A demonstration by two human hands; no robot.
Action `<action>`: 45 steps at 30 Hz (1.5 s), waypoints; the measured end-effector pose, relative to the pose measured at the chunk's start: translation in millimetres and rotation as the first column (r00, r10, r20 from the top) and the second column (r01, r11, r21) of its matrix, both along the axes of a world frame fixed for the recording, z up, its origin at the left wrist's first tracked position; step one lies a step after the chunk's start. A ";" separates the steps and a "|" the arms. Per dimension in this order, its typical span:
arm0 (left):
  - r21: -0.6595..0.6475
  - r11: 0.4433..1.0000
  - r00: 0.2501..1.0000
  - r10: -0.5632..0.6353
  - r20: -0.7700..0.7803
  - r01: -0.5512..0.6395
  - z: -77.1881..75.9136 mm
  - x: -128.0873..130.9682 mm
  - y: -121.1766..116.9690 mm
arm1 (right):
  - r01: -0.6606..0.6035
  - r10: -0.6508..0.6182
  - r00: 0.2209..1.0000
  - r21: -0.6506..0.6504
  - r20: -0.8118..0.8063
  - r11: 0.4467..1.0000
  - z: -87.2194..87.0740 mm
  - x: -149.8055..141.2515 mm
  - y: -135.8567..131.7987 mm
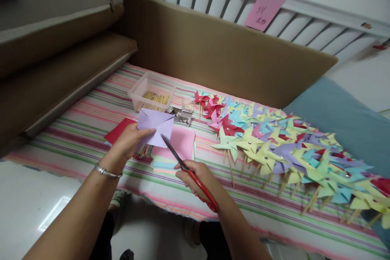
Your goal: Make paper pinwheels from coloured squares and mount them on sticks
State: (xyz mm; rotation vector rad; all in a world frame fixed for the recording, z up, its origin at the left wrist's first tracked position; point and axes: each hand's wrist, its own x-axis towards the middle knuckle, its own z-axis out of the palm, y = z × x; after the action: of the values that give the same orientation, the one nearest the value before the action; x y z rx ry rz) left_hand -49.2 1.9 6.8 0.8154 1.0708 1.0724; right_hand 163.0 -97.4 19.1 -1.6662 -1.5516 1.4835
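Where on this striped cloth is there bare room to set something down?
The widest bare patch of striped cloth lies left, between the brown cushion and the plastic box. A narrower strip runs in front of the pinwheels. Pinwheels crowd the right side; the middle is busy too, with scissors and purple paper held over stacked sheets.

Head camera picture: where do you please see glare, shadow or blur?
In the head view, light glares off the white floor at lower left; the stacked brown pads at left sit in shade; the pinwheels smear softly toward the right edge; writing on the pink note is partly too blurred to read.
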 end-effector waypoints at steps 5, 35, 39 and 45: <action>-0.011 1.000 1.000 -0.012 0.009 0.012 -0.5 -0.7 0.3 | -0.015 0.015 1.000 -0.010 0.002 1.000 5.4 -1.0 -0.6; 0.025 0.999 0.999 -0.047 -0.010 0.047 5.9 2.4 -6.8 | 0.007 -0.007 1.000 -0.020 -0.029 1.000 5.0 -7.0 -1.2; 0.013 0.999 0.999 -0.033 0.017 0.033 8.5 3.6 -7.3 | 0.011 -0.012 0.999 -0.017 -0.038 1.000 4.0 -7.4 -1.1; -0.011 1.000 0.998 -0.026 0.050 0.027 9.4 4.9 -7.2 | -0.017 0.017 1.000 0.008 -0.021 1.000 6.1 -6.4 -1.7</action>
State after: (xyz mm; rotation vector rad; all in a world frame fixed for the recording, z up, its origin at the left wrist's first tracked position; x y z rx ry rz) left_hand -44.4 -5.3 16.2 0.7876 1.0204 1.0580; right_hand 156.7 -99.1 25.3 -1.6314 -1.5623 1.4971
